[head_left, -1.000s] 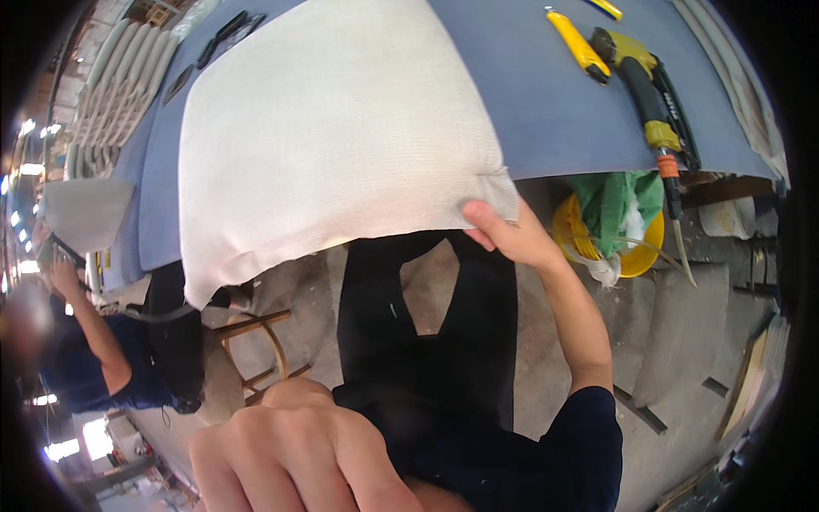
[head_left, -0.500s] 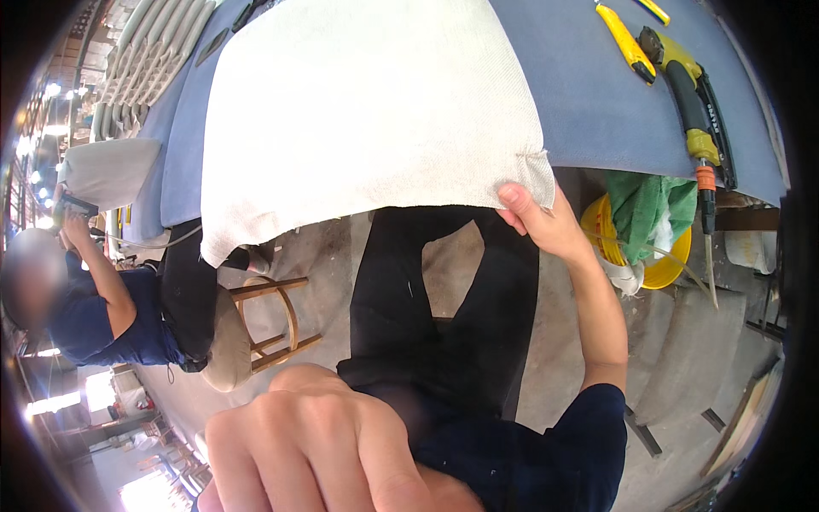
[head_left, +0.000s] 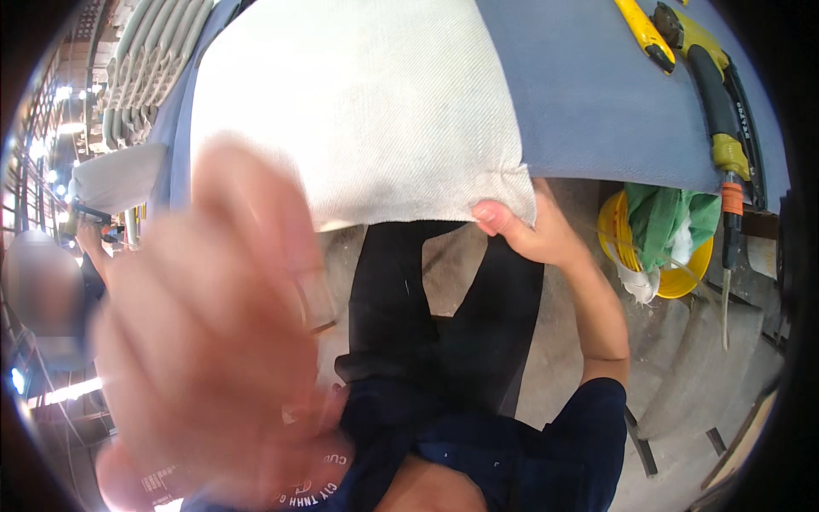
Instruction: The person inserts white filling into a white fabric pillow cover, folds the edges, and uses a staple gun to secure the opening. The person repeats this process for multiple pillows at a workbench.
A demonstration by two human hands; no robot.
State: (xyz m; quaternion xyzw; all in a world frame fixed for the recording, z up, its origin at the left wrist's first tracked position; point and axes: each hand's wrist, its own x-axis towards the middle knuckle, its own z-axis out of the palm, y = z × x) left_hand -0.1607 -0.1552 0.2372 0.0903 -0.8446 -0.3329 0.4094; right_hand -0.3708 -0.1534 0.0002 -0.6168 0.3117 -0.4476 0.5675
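Observation:
A white woven fabric piece [head_left: 367, 111], shaped like a seat cover or padded panel, lies on the blue-grey table [head_left: 589, 111] and reaches over its near edge. My right hand [head_left: 533, 230] pinches its near right corner, thumb on top and fingers hidden beneath; the fabric bunches slightly there. Close to the camera, my left hand [head_left: 213, 333] is raised over the left side, large and blurred by motion. It covers the fabric's near left corner from sight, and I cannot make out its fingers or anything in them.
On the table's right lie a yellow utility knife [head_left: 646, 34] and a staple gun [head_left: 708, 81] with an air hose. Below stands a yellow bucket [head_left: 682, 282] holding green cloth [head_left: 661, 226]. Grey padded panels [head_left: 153, 68] are stacked far left, near another person [head_left: 60, 282] holding a tool.
My left hand has swung up and forward from the lower edge toward the fabric's left side. My right hand keeps its hold on the corner. The view has shifted slightly.

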